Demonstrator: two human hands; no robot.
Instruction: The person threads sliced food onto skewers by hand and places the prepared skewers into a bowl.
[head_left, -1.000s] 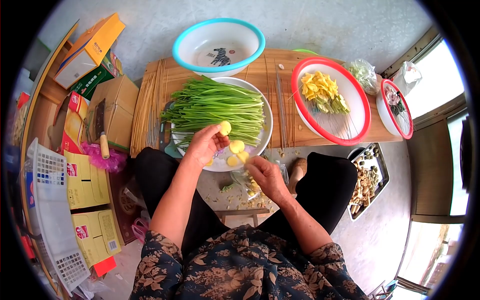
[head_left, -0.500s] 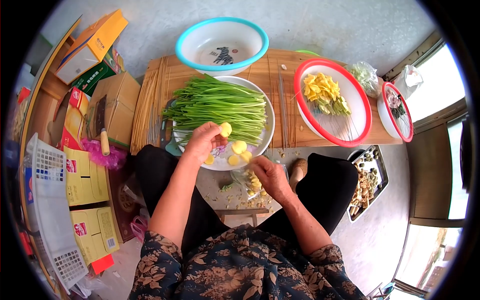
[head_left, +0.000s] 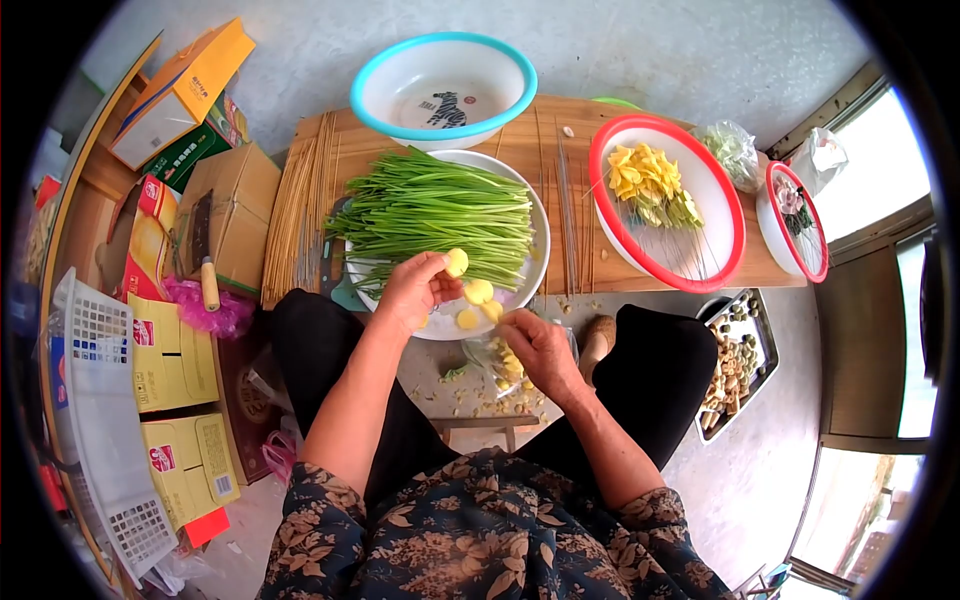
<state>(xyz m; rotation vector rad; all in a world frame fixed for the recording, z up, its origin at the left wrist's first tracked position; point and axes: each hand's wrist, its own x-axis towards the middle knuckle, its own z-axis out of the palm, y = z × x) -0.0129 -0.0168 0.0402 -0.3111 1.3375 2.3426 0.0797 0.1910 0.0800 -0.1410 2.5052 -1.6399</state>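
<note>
My left hand (head_left: 412, 290) pinches a round yellow potato slice (head_left: 457, 263) between thumb and fingers, over the near edge of a white plate (head_left: 541, 235). Behind it on that plate lies a thick bundle of long green stalks (head_left: 440, 215), like garlic shoots or chives. Several more potato slices (head_left: 467, 319) show between my two hands, at the plate's near side. My right hand (head_left: 540, 350) is closed, thumb against curled fingers, just right of those slices; what it holds, if anything, I cannot make out. A clear plastic bag (head_left: 497, 372) with yellowish pieces sits below, partly hidden by it.
A blue-rimmed basin (head_left: 445, 90) stands at the table's back. Thin sticks (head_left: 300, 210) lie on the left. Rightward is a red-rimmed basin (head_left: 667, 203) with skewered yellow slices (head_left: 645, 178). A tray of mushrooms (head_left: 735, 365) rests on the floor; boxes (head_left: 175, 360) line the left.
My left hand has shifted slightly right with the potato slice, nearer the other slices. My right hand stays almost in place.
</note>
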